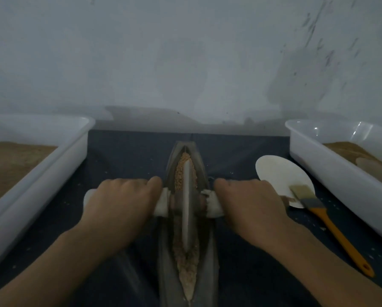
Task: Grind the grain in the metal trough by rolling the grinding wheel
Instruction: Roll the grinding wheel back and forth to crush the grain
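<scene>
Between both hands (121,202) (249,202), grinding wheel (186,204) sits in trough (204,173).

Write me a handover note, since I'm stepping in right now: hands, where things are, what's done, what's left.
Left hand and right hand each grip an end of the axle; the wheel stands upright in the trough.
Grain at the far end looks coarse; the near end looks finer and paler.
Brush lies to the right, bristles on the plate.
Left: keep rolling, mainly the far end.
</scene>
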Available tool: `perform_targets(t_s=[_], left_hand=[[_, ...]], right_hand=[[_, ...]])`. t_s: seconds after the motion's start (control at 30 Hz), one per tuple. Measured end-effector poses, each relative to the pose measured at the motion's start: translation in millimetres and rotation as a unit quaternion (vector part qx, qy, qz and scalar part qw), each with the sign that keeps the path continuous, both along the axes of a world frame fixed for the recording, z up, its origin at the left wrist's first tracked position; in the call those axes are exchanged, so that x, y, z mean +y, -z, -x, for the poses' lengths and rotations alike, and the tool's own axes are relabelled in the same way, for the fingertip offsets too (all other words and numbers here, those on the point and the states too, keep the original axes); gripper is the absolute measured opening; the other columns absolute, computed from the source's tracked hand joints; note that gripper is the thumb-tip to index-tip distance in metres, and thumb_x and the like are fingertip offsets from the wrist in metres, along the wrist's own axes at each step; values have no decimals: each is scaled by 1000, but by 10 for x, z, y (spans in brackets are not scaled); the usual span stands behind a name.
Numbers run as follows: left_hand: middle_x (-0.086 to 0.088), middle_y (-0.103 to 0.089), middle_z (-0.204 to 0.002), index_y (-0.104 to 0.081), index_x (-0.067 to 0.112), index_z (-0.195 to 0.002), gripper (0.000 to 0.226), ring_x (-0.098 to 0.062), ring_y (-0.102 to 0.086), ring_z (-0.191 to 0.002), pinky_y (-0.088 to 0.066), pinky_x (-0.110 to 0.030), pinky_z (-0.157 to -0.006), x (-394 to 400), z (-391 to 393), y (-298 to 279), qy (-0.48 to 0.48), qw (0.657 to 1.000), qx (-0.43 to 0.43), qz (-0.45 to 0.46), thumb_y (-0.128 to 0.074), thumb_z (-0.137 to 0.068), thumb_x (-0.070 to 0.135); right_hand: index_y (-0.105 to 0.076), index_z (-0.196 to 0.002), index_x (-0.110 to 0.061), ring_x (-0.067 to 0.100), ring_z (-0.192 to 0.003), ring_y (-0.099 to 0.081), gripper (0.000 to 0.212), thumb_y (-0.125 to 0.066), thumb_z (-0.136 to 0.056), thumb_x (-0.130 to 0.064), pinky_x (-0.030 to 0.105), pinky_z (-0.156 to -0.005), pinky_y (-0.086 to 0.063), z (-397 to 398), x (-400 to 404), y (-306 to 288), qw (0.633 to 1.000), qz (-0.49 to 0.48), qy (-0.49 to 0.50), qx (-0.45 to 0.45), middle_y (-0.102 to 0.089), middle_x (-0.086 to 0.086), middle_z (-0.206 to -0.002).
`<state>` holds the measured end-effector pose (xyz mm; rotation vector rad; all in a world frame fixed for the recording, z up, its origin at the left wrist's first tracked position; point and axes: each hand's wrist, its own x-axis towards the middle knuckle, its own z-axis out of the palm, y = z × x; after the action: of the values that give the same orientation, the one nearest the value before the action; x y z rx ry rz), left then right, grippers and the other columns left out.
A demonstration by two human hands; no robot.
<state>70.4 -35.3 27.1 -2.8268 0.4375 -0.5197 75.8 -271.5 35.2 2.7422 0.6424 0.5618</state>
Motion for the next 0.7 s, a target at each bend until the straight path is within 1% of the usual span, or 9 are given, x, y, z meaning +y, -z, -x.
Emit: perform_targets(t_s=[0.07,0.13,0.2,0.3,0.4,0.47,0.53,0.63,0.7], left_hand=[[11,-28,-62,-15,33,-79,55,-9,-27,-51,-20,-26,-49,-7,-196,58,-3,1000,-24,4,-70,-71,38],[9,-42,-67,-25,28,-80,44,-14,-37,-52,-25,-29,-50,-16,-394,77,-17,999,-37,29,-68,-75,32],[6,-52,-73,-29,24,-82,33,-20,-46,-57,-28,-32,-52,-8,-560,84,-25,997,-46,49,-62,-81,29],[3,-57,-78,-31,23,-84,30,-25,-56,-65,-29,-32,-54,1,-662,134,-26,996,-54,64,-60,-83,28],[5,-52,-75,-29,23,-84,33,-19,-44,-57,-24,-31,-51,-4,-512,124,-24,997,-57,49,-62,-83,28],[8,-42,-71,-25,25,-84,36,-15,-35,-55,-23,-31,-51,-22,-331,76,-16,999,-39,27,-62,-83,29],[9,-36,-67,-22,26,-82,40,-14,-32,-53,-22,-30,-50,-28,-124,30,-10,1000,-19,10,-62,-82,29],[9,-27,-60,-15,27,-78,52,-11,-21,-46,-10,-27,-45,-20,198,-7,15,999,-38,-31,-66,-74,29],[8,-21,-56,-15,26,-77,57,-9,-11,-44,-4,-26,-45,-22,320,-69,19,996,-59,-57,-70,-66,27]], right_hand=[[-47,-95,-24,21,-68,-60,28,-68,-77,-29,28,-49,-23,-246,43,10,1000,-25,6,-1,-63,-4,-83],[-45,-94,-21,26,-70,-60,24,-64,-80,-23,32,-55,-29,-494,96,8,999,-28,17,-17,-63,0,-84],[-47,-94,-18,28,-70,-60,21,-62,-80,-19,33,-55,-28,-679,152,6,999,-8,21,-49,-63,1,-82],[-49,-92,-17,29,-67,-61,21,-64,-77,-17,32,-53,-25,-757,179,11,997,5,23,-78,-63,1,-78],[-43,-89,-19,27,-65,-56,23,-64,-79,-20,33,-55,-26,-630,155,0,998,1,13,-53,-60,0,-77],[-33,-85,-23,23,-58,-42,31,-63,-82,-28,32,-55,-25,-456,108,-1,1000,-11,6,-17,-47,-4,-69],[-27,-82,-26,18,-52,-30,41,-66,-79,-36,30,-52,-21,-225,33,1,1000,-21,-8,7,-35,-8,-62],[-25,-76,-26,20,-40,-38,62,-83,-57,-31,26,-47,-17,148,-58,14,999,-12,-47,-24,-50,-4,-55],[-24,-74,-24,24,-35,-39,67,-86,-48,-24,25,-45,-16,260,-92,17,999,-25,-35,-29,-49,-1,-50]])
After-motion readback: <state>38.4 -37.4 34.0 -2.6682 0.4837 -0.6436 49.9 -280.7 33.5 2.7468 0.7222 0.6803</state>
